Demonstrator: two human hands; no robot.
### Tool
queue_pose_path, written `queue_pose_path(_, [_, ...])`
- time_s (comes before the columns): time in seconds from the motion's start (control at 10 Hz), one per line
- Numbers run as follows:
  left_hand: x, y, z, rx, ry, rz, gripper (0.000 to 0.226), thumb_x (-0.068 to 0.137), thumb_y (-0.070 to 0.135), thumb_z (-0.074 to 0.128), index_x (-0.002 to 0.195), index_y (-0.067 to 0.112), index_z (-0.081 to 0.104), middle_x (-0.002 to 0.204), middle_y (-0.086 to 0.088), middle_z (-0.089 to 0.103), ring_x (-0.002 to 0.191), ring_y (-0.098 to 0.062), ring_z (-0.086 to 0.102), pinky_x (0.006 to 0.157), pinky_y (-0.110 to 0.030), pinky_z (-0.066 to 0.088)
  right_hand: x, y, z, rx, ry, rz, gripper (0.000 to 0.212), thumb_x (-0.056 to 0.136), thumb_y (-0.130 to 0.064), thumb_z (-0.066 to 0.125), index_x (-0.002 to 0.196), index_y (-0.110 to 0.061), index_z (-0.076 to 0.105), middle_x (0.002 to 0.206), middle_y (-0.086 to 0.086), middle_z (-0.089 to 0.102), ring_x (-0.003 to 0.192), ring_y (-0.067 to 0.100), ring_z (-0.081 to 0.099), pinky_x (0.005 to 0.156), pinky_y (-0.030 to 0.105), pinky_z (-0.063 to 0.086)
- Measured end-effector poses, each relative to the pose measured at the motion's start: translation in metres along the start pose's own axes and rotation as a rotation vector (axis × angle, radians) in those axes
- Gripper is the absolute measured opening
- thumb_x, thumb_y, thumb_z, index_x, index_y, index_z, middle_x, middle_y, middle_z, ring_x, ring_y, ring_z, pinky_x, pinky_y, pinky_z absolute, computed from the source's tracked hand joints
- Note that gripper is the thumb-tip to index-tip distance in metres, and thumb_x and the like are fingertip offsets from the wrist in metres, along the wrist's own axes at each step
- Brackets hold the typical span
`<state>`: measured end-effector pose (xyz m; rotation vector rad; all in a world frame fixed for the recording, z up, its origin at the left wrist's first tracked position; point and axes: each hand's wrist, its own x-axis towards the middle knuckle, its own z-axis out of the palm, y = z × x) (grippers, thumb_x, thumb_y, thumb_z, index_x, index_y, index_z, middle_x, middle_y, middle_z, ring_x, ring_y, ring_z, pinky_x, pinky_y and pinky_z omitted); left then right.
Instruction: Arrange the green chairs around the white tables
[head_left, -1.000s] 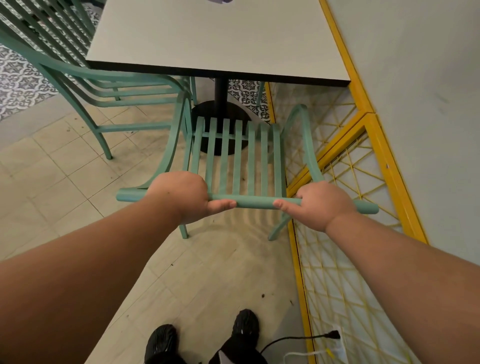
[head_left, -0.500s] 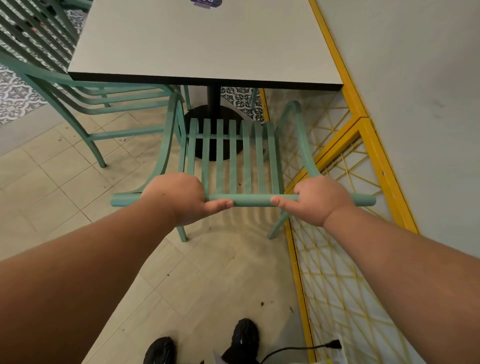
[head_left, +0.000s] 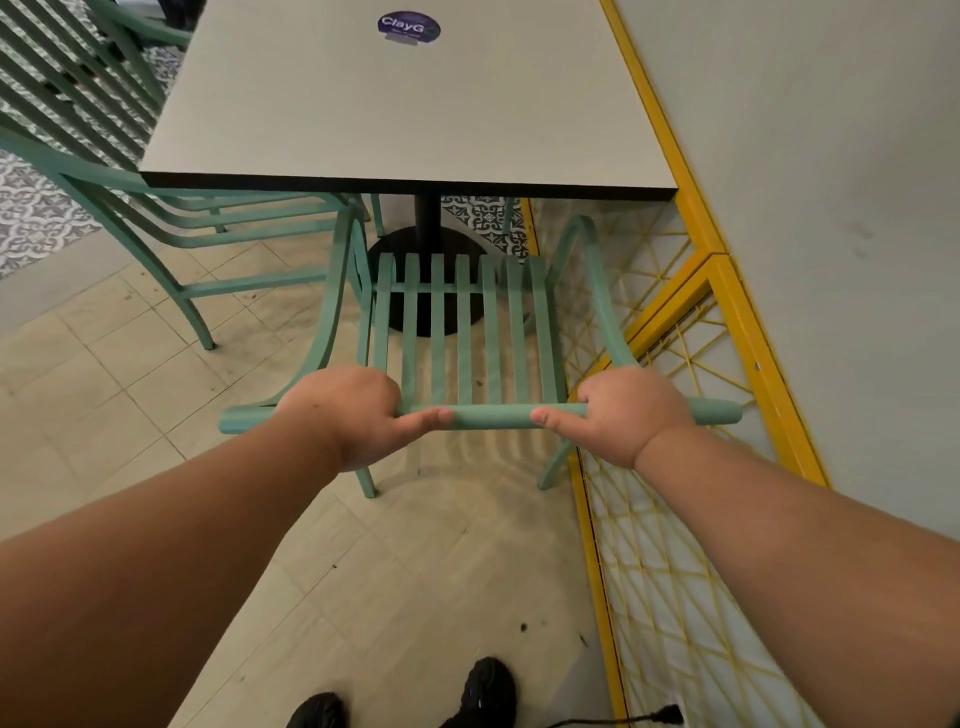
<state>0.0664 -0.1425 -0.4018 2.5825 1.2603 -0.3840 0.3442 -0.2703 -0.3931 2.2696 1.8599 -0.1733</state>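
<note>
Our left hand (head_left: 353, 413) is wrapped over the top rail (head_left: 488, 417) of the chair (head_left: 462, 332), fingers curled round the far side, thumb lying along the near side pointing right. Our right hand (head_left: 626, 413) has the same grip further right on the same rail, thumb pointing left. A bare stretch of rail sits between the two thumbs; short rail ends stick out past both hands.

Chair faces the table (head_left: 405, 104), back toward us. Seat slats run away from us toward the table's black post (head_left: 428, 223) and round base. Front of the seat is just short of the table's near edge, about centred on the post. Armrests curve up on both sides. Two rear legs show below the rail, on beige floor tile.

Second chair (head_left: 171, 218) stands at the table's left side, partly under the top. Slats of more green chairs at far left.

Round purple sticker (head_left: 409, 27) sits on the tabletop near its far edge.

Right of the chair: yellow frame (head_left: 727, 291) with yellow lattice, running along a pale wall.

Bottom of view: our black shoes (head_left: 488, 691), and a black cable with plug (head_left: 667, 716) on the floor beside them.
</note>
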Motion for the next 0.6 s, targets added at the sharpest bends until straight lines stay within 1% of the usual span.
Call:
queue_pose_path(0.1, [-0.001,-0.003,-0.003,-0.084,0.054,0.003,0.100,0.077,0.097,0.008,0.125,0.027,0.061,0.114,0.002,0.068,0.098,-0.018,0.062,0.079,-0.039,0.054,0.002,0.002,-0.002,0.036,-0.006,0.005,0.105,0.059,-0.103,-0.009,0.064,-0.025,0.061,0.061,-0.005,0.058,0.057,0.015,0.057,0.047,0.030,0.041])
queue_pose_path(0.2, [-0.005,-0.004,-0.011,-0.216,-0.042,-0.020,0.087,0.085,0.086,0.024,0.145,0.028,0.048,0.141,-0.003,0.058,0.122,-0.024,0.056,0.097,-0.045,0.048,-0.002,-0.002,-0.013,0.106,-0.061,0.006,0.108,0.068,-0.100,0.000,0.108,-0.027,0.069,0.098,-0.002,0.067,0.096,0.022,0.061,0.077,0.040,0.050])
queue_pose_path(0.3, [-0.006,-0.010,-0.022,-0.458,-0.059,-0.083,0.074,0.093,0.073,0.039,0.152,0.028,0.041,0.153,-0.008,0.048,0.135,-0.030,0.048,0.108,-0.051,0.040,-0.012,-0.008,-0.026,0.268,0.043,0.107,0.098,0.079,-0.086,0.020,0.141,-0.019,0.056,0.130,0.007,0.063,0.123,0.029,0.053,0.101,0.047,0.043])
queue_pose_path(0.4, [0.004,-0.014,-0.043,-0.297,-0.047,0.029,0.076,0.094,0.073,0.034,0.157,0.030,0.033,0.159,-0.007,0.042,0.144,-0.030,0.039,0.114,-0.053,0.035,-0.029,-0.014,-0.033,0.372,0.155,0.239,0.089,0.085,-0.077,0.032,0.148,-0.016,0.050,0.139,0.009,0.059,0.130,0.030,0.050,0.106,0.047,0.041])
queue_pose_path(0.5, [0.026,-0.010,-0.072,-0.146,-0.006,0.188,0.079,0.093,0.076,0.029,0.157,0.031,0.034,0.160,-0.004,0.042,0.145,-0.028,0.038,0.115,-0.053,0.035,-0.051,-0.022,-0.039,0.486,0.178,0.401,0.082,0.089,-0.069,0.047,0.151,-0.014,0.046,0.140,0.011,0.058,0.130,0.031,0.050,0.107,0.046,0.042])
queue_pose_path(0.6, [0.041,-0.002,-0.096,-0.001,-0.007,0.359,0.078,0.093,0.076,0.031,0.156,0.031,0.034,0.160,-0.002,0.042,0.145,-0.027,0.038,0.114,-0.053,0.037,-0.077,-0.031,-0.041,0.511,0.217,0.572,0.075,0.093,-0.059,0.058,0.152,-0.014,0.045,0.143,0.011,0.057,0.131,0.031,0.051,0.105,0.045,0.044])
